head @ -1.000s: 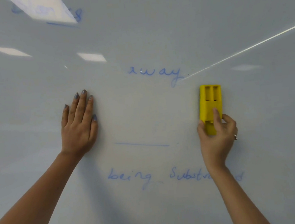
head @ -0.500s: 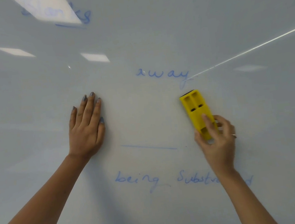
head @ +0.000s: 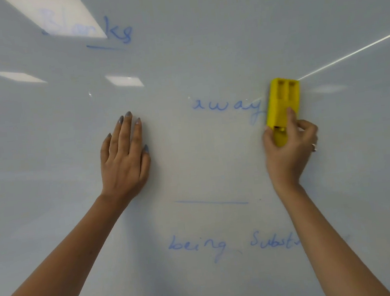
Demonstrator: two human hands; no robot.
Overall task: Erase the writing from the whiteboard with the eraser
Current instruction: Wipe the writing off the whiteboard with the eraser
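The whiteboard fills the view and carries blue writing. My right hand grips a yellow eraser, pressed upright against the board just right of the word "away", touching its last letter. My left hand lies flat on the board with fingers together and holds nothing. A blue line runs below, between the two hands. Lower still are the words "being" and a longer word partly hidden by my right forearm. A word ending in "ks", underlined, is at the top left.
Bright reflections of ceiling lights show on the glossy board at the upper left. A thin bright streak crosses the upper right.
My right hand has carried the eraser up and to the right, from below "away" to its right end. The eraser turned upright. The view shifted upward, showing more of the top word.
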